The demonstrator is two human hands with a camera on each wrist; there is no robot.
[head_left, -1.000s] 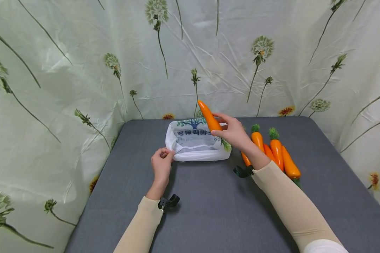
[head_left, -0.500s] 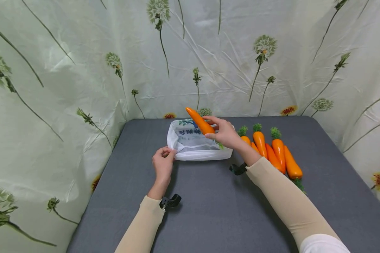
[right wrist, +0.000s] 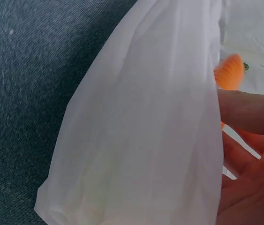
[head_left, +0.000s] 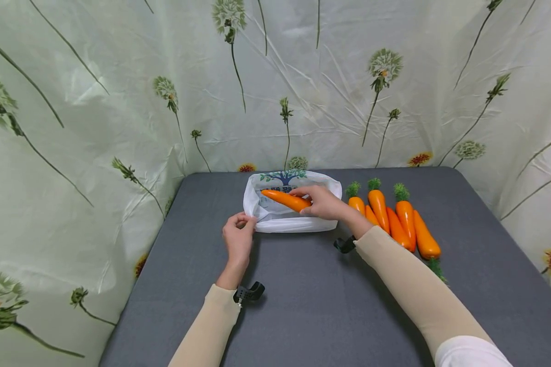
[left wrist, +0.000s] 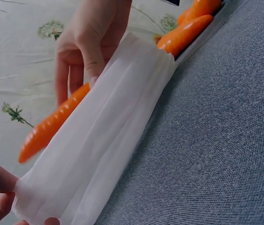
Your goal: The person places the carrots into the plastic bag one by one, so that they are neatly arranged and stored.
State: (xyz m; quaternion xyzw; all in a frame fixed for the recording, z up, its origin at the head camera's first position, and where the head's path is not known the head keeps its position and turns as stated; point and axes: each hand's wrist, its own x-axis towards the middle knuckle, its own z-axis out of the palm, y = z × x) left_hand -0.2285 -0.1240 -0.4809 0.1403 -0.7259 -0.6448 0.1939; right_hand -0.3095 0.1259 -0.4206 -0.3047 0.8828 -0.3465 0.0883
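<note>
A white plastic bag (head_left: 294,225) with a printed tree and lettering lies with its mouth spread wide near the table's far edge. My left hand (head_left: 239,237) pinches the bag's near left corner between thumb and fingers, also seen in the left wrist view. Over the bag's mouth, my right hand (head_left: 323,205) grips an orange carrot (head_left: 284,200) by its thick end, the tip pointing left and slightly up. In the left wrist view the carrot (left wrist: 52,129) is partly behind the bag's near wall. Its leafy top is hidden.
Several orange carrots with green tops, one of them a carrot (head_left: 426,237) at the outer right, lie in a group right of the bag. The grey table (head_left: 303,306) ends at a flower-printed curtain (head_left: 326,92) behind.
My right hand has moved left and down with the carrot, which has tilted from steep to nearly level and now sits lower over the bag's mouth. My left hand keeps its hold.
</note>
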